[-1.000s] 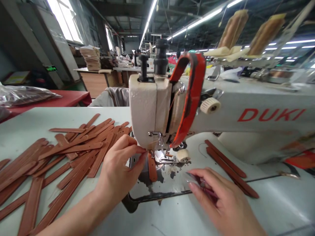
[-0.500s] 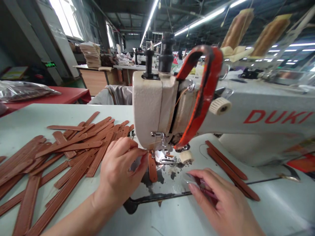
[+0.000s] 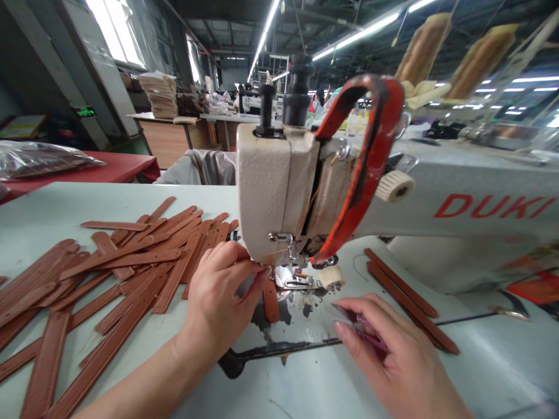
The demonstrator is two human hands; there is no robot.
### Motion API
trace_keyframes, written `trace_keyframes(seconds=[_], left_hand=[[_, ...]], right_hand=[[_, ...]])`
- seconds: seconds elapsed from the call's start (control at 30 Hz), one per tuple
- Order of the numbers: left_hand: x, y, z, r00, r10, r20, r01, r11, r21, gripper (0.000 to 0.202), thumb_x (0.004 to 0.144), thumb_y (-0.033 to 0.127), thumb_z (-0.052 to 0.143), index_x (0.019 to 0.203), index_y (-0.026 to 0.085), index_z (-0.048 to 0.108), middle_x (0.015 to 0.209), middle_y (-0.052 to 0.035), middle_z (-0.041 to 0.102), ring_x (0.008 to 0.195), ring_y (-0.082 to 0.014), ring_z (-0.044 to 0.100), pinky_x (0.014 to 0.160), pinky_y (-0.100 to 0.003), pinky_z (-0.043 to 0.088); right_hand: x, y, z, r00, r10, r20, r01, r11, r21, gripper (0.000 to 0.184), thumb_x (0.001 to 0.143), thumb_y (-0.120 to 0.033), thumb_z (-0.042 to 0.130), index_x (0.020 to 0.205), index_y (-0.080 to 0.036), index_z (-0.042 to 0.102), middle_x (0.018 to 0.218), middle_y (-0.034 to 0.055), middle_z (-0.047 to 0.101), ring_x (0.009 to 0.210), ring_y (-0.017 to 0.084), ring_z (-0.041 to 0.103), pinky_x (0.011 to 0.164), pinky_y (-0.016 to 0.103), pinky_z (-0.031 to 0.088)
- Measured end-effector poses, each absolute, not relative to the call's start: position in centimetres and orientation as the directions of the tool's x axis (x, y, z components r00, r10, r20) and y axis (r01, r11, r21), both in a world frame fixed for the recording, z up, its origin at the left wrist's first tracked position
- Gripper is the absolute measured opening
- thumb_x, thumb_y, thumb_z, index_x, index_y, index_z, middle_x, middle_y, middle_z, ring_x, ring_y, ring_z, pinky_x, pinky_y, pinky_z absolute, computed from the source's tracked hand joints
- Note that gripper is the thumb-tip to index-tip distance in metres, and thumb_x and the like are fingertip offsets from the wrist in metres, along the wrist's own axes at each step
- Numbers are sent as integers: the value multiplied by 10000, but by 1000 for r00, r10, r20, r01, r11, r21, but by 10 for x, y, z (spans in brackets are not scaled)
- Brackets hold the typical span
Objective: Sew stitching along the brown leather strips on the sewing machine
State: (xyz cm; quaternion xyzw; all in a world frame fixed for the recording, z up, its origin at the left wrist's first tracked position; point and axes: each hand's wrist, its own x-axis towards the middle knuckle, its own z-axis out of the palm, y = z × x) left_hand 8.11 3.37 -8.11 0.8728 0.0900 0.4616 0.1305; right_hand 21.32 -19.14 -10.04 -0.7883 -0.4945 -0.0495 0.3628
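Note:
A cream sewing machine marked DUKI stands in the middle of the pale table. A short brown leather strap lies under its presser foot. My left hand pinches the strap's far end with thumb and fingertips, right beside the needle. My right hand rests on the machine bed to the right, its fingers closed around a small pink-handled tool that looks like thread snips.
Several brown leather straps lie heaped on the table at the left. Two longer straps lie right of the needle. A red table with a plastic bag stands beyond, with more workbenches behind. Thread cones stand above the machine.
The strap under the foot has shifted slightly, and my left hand has edged closer to the needle. My right hand has stayed in place. The view moved a little left and closer.

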Motion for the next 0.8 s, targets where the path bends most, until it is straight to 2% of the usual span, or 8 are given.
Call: trace_keyframes(seconds=[0.1, 0.17, 0.23, 0.33, 0.47, 0.67, 0.73, 0.8], left_hand=[[82, 35, -84, 565, 346, 749, 23, -914, 405, 161, 892, 168, 620, 759, 178, 710, 878, -54, 665, 772, -213, 623, 676, -365, 495], [83, 35, -85, 572, 361, 736, 24, -905, 425, 177, 899, 191, 618, 753, 183, 718, 892, -64, 663, 800, -234, 616, 701, -395, 474], [83, 35, -86, 574, 361, 735, 47, -911, 410, 201, 913, 217, 604, 757, 197, 728, 903, -70, 667, 837, -260, 608, 736, -427, 434], [83, 34, -85, 570, 369, 734, 91, -916, 390, 208, 913, 226, 607, 752, 212, 738, 863, -60, 657, 808, -259, 585, 746, -426, 375], [85, 34, -85, 577, 377, 724, 73, -907, 414, 188, 903, 208, 622, 754, 221, 737, 865, -52, 646, 796, -242, 566, 749, -402, 362], [76, 35, -82, 567, 392, 724, 24, -887, 462, 177, 910, 235, 620, 748, 214, 689, 872, -44, 618, 826, -237, 575, 774, -401, 378], [66, 29, -77, 575, 285, 767, -107, -903, 416, 154, 940, 208, 577, 817, 225, 667, 870, -26, 627, 829, -218, 594, 822, -401, 390], [55, 18, -71, 617, 79, 783, -304, -894, 330, 220, 1020, 188, 439, 1033, 253, 649, 966, -24, 688, 947, -209, 637, 940, -391, 394]], right_hand=[[211, -189, -97, 699, 632, 335, 622, -305, -722, 211, 889, -451, 633, 977, -261, 658, 657, -49, 446, 533, 113, 473, 503, 230, 453], [206, -177, -88, 756, 642, 129, 392, -286, -874, 262, 876, -487, 631, 934, -234, 657, 593, -82, 315, 465, 93, 345, 422, 222, 334], [198, -157, -78, 696, 710, -106, 84, -228, -970, 299, 863, -494, 634, 968, -215, 623, 610, -93, 318, 450, 70, 257, 396, 218, 235], [187, -119, -70, 640, 741, -203, -171, -121, -978, 327, 779, -462, 720, 897, -198, 569, 594, -110, 368, 440, 39, 199, 393, 201, 180], [181, -86, -76, 721, 676, -156, -175, -42, -984, 393, 685, -473, 778, 864, -177, 591, 580, -95, 441, 444, 34, 213, 391, 191, 157], [182, -89, -79, 726, 671, -152, -165, -45, -985, 417, 696, -554, 740, 786, -183, 571, 547, -108, 344, 439, 42, 191, 379, 197, 146], [177, -106, -82, 719, 678, -155, -126, -92, -988, 401, 733, -557, 735, 795, -189, 588, 566, -90, 375, 440, 51, 214, 383, 204, 167], [170, -128, -86, 717, 692, -85, 7, -128, -992, 362, 766, -548, 725, 747, -209, 600, 577, -60, 407, 470, 84, 314, 421, 226, 261]])
